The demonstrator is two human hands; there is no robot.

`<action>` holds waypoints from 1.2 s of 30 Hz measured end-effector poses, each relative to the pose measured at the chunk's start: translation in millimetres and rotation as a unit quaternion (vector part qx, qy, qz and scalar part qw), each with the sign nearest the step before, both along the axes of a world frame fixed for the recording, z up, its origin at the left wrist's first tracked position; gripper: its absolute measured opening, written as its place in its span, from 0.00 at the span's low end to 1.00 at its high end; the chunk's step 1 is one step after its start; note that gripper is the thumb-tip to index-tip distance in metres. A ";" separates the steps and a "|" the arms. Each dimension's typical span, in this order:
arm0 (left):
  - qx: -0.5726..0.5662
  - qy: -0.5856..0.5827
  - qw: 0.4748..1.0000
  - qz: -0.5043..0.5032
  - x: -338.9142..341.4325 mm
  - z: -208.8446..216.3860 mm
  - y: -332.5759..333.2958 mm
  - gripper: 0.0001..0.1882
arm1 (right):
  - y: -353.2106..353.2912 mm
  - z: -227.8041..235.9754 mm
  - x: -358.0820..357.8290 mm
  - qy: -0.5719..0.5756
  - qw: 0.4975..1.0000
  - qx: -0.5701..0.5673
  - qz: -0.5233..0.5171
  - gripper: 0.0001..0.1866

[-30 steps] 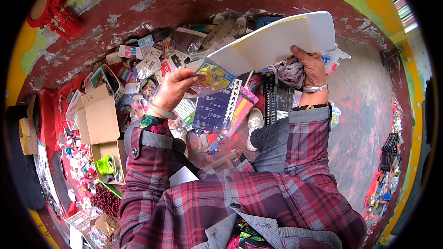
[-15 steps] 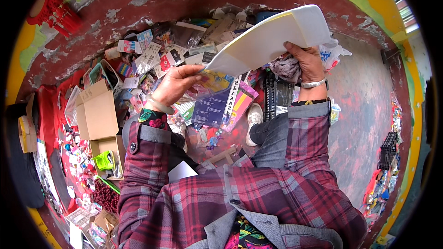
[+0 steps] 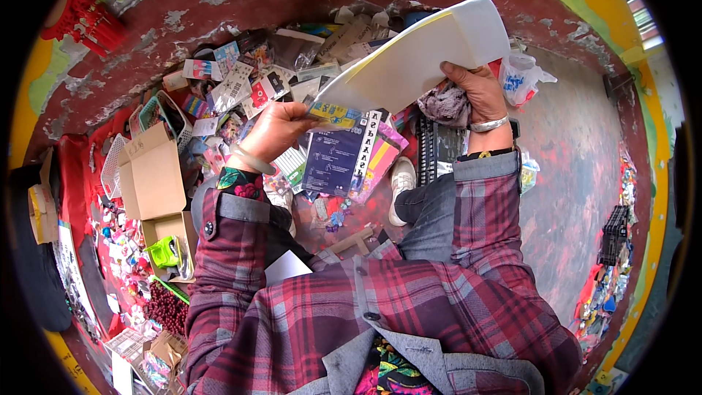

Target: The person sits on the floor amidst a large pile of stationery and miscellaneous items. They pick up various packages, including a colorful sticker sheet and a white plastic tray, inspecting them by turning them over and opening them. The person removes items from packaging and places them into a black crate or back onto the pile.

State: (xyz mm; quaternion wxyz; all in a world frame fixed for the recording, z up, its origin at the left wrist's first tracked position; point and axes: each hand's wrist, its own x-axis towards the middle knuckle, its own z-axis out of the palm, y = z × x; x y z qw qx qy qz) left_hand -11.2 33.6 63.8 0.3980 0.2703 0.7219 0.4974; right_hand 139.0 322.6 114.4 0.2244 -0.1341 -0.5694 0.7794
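Red-stained floor [image 3: 559,183] | white plastic bag [image 3: 521,80] | coloured scraps [image 3: 336,213] | 2 white shoes [image 3: 401,189]

A sheet [image 3: 417,58] spans between the left hand [image 3: 274,134] and right hand [image 3: 479,93]; a box [image 3: 152,183] stands left of the left hand, a bag [image 3: 523,79] right of the right one.

The 2 forearms [image 3: 487,208] extend forward, well apart. The left hand [image 3: 278,132] closes in a pinch, directed rightward; the right hand [image 3: 482,93], slightly farther forward, grips with its thumb [image 3: 458,73] extended leftward.
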 end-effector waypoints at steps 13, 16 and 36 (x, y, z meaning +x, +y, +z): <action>0.113 -0.122 0.985 -0.039 0.3 4.8 -5.3 0.13 | -0.8 1.8 -4.2 -0.011 0.997 0.071 0.018 0.19; 0.117 -0.127 0.984 -0.047 1.1 3.3 -4.8 0.13 | -8.9 6.6 -4.7 0.001 0.996 0.091 0.010 0.18; 0.160 -0.123 0.979 0.028 7.9 10.9 6.2 0.13 | -37.8 4.8 -13.1 0.022 0.990 0.139 0.032 0.15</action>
